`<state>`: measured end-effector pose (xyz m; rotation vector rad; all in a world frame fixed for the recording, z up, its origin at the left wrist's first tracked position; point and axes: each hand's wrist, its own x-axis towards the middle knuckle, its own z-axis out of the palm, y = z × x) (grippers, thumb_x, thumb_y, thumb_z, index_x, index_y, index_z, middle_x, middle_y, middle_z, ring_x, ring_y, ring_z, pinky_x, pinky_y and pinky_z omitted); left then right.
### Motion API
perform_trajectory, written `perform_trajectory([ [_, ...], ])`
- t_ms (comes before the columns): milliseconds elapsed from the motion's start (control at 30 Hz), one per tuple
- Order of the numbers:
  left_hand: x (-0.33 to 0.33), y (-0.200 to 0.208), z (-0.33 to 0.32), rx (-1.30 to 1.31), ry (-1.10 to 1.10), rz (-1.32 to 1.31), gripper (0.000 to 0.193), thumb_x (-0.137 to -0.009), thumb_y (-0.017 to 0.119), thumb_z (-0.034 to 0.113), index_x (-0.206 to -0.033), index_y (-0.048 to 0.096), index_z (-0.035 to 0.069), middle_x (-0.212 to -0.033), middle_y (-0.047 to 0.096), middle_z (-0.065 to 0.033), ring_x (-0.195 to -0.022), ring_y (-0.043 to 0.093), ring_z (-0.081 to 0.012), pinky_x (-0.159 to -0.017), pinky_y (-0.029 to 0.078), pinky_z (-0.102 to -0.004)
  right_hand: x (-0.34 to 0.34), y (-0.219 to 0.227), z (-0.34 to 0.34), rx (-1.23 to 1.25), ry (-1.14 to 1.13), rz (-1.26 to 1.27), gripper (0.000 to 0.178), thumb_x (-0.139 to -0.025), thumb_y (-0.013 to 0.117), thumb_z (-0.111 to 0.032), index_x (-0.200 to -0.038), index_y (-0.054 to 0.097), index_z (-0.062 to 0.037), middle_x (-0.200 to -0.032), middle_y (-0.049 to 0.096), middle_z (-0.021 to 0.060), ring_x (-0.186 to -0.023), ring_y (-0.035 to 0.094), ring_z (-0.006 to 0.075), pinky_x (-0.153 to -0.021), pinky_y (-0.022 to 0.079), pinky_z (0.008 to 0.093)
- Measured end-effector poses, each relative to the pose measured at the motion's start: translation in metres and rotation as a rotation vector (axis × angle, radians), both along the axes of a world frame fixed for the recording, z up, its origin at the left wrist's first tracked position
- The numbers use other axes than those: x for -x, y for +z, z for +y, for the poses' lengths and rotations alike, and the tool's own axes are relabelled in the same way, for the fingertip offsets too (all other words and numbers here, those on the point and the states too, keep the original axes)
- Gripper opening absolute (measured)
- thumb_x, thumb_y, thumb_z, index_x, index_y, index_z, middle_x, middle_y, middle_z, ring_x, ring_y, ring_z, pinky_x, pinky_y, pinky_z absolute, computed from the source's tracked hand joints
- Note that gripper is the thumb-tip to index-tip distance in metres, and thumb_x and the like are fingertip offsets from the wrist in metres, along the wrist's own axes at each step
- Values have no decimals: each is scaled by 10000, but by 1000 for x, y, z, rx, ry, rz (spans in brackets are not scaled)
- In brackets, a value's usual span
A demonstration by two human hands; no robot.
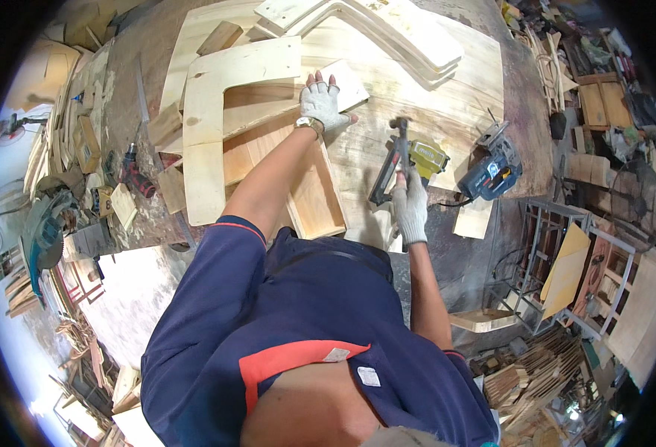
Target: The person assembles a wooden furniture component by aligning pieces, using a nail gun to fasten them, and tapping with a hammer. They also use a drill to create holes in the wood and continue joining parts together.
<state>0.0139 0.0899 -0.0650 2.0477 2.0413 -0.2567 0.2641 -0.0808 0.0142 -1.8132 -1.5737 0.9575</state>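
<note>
My left hand [323,104], in a pale fingerless glove, lies with fingers stretched out on the corner of a wooden frame and a short pale board [346,83]. Its forearm crosses a shallow wooden box [319,192] near my waist. An L-shaped wooden panel [206,134] stands at the box's left side. Gloved too, my right hand [410,210] is closed round the handle of a hammer [402,141], whose head points away from me. Just beyond that hand lies a green nail gun [428,157], partly hidden by the hammer.
A blue jigsaw [492,165] rests at the right of the workbench [525,89]. Stacked angled boards [402,33] lie at the far side. A red-and-black drill [135,176] is at the left, with a power saw [45,235] beyond. Metal frames [566,261] and wood scraps crowd the right floor.
</note>
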Motion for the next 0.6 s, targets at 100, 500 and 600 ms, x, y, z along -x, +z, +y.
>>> perform_trajectory([
  [100, 0, -8, -4, -10, 4, -13, 1337, -694, 603, 884, -1611, 189, 3, -1655, 128, -320, -1540, 104, -487, -1232, 140, -564, 31, -2, 51, 58, 89, -9, 243, -1040, 485, -258, -1061, 554, -26, -803, 631, 270, -738, 636, 458, -654, 464, 521],
  [500, -2, -18, -2, -13, -20, 9, 1367, -679, 572, 915, -1613, 175, -2, -1666, 112, -296, -1538, 106, -483, -1239, 86, -591, 93, 3, 101, 84, 213, -409, 275, -1033, 476, -255, -1095, 578, -7, -808, 651, 284, -759, 641, 505, -686, 485, 561],
  [600, -1, -18, -4, -13, -14, -31, 1367, -675, 580, 910, -1607, 187, -11, -1662, 122, -301, -1536, 111, -487, -1236, 90, -598, 101, 19, 101, 60, 177, -412, 272, -1026, 482, -270, -1083, 578, -22, -798, 656, 293, -770, 642, 516, -686, 481, 574],
])
